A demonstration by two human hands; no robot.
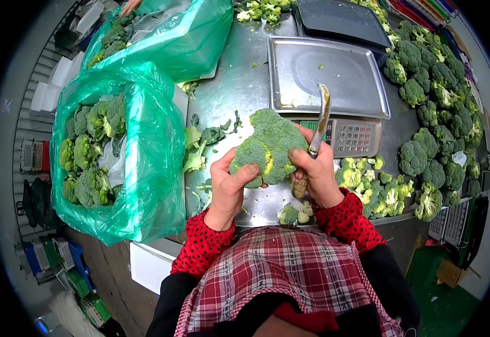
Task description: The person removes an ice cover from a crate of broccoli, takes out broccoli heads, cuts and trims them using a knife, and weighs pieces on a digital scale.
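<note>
Between both my hands is a large broccoli head (268,147), its crown facing up with a yellowish gap across the middle. My left hand (231,182) grips its left side, thumb on the florets. My right hand (319,171) holds its right side and also keeps a curved knife (323,115) in the same grasp, blade pointing up and away, wrapped handle below the palm. Under the hands lie a small broccoli piece (295,213) and leaf scraps (203,143) on the metal table (222,95).
A scale (326,76) stands beyond my right hand. Broccoli heads (425,123) pile up on the right, with cut florets (377,188) nearer. At left is a box lined with green plastic (155,163); a second green-lined box (194,39) stands behind it, near another person's hand (130,7).
</note>
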